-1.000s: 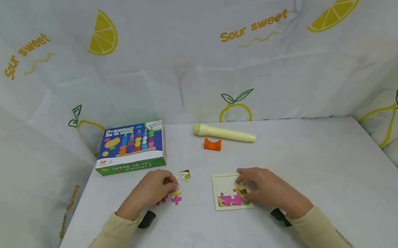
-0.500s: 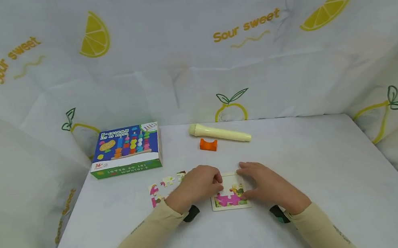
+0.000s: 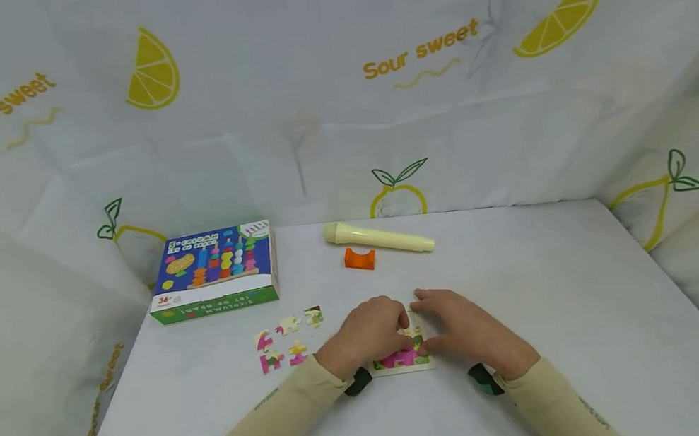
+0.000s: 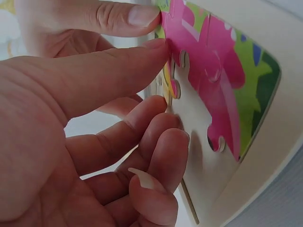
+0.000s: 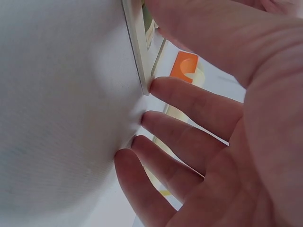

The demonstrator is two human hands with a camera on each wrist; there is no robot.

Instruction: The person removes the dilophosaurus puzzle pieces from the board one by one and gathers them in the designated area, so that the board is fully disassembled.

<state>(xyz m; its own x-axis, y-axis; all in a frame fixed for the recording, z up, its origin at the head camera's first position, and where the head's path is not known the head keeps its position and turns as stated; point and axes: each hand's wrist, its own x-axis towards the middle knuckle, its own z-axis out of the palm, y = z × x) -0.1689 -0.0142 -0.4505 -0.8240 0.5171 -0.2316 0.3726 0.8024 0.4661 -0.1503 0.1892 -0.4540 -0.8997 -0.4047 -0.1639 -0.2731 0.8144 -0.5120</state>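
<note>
A cream puzzle board (image 3: 421, 367) lies between the two hands, partly hidden by them. Fitted pink and green pieces (image 4: 213, 71) fill part of it in the left wrist view. My left hand (image 3: 371, 333) reaches over the board; its thumb and forefinger pinch a puzzle piece (image 4: 172, 86) with a yellow and pink edge, mostly covered by the fingers. At the board's right side, my right hand (image 3: 473, 329) has its fingers spread. Its forefinger touches the board's corner and its thumb rests over the pieces, while the other fingertips meet the tabletop (image 5: 61, 118).
Several loose puzzle pieces (image 3: 288, 325) lie left of the board. Behind them stands a bead-set box (image 3: 214, 271). An orange curved block (image 3: 360, 259) and a pale yellow microphone-shaped toy (image 3: 380, 237) lie at the back. Printed white cloth (image 3: 291, 153) hangs behind the table.
My left hand has moved right from the loose pieces to the board, carrying a puzzle piece. The right hand stays at the board's right side. The head view has shifted slightly.
</note>
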